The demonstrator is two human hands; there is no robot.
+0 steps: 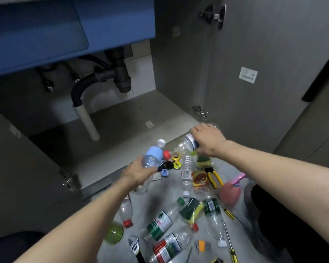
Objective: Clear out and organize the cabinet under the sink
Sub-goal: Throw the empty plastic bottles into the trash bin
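The cabinet under the sink stands open, its grey floor [122,120] bare. My left hand [136,172] grips a clear bottle with a light blue label and white cap [153,153], held upright just above the cabinet's front edge. My right hand [207,139] holds a large clear bottle [180,146] by its neck end near the cabinet's right front corner. The bottle lies tilted, and the hand hides its cap.
The floor in front is strewn with several plastic bottles [158,224], green-yellow sponges [192,209], yellow pliers [214,175], screwdrivers [229,242], a wrench [134,245], tape rolls [176,158], loose caps and a pink object [229,192]. Drain pipes [122,73] hang at the cabinet's back. The right door [254,73] stands open.
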